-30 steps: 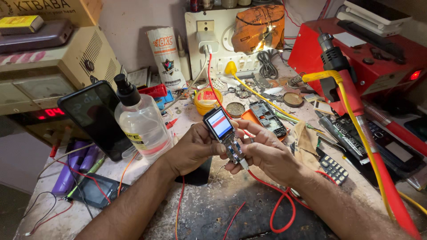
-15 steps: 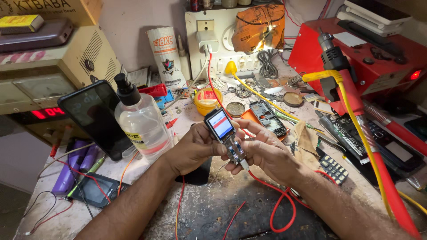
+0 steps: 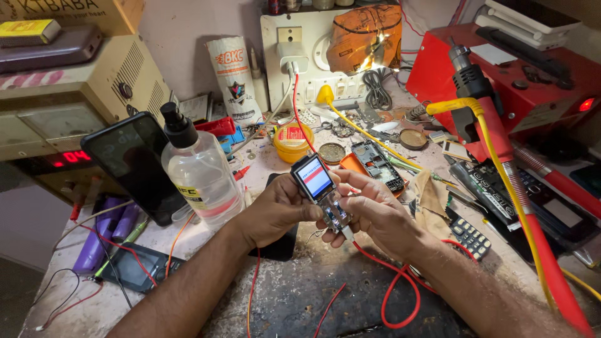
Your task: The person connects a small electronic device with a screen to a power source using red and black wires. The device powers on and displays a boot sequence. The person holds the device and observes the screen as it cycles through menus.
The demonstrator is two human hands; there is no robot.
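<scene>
Over the middle of the workbench I hold a small keypad phone (image 3: 321, 192) with its front cover off and its screen lit. My left hand (image 3: 275, 209) grips its left side. My right hand (image 3: 374, 213) grips its right side and lower end, fingers curled around it. A red cable (image 3: 400, 281) runs from the phone's bottom end, loops over the bench and goes up to a white charger (image 3: 292, 55) in the wall socket board.
A clear pump bottle (image 3: 201, 172) and a dark smartphone (image 3: 131, 163) stand at the left, before a beige power supply (image 3: 75, 106). An opened phone (image 3: 378, 164), a yellow tin (image 3: 292, 139) and small parts lie behind. A red hot-air station (image 3: 501, 75) and hoses fill the right.
</scene>
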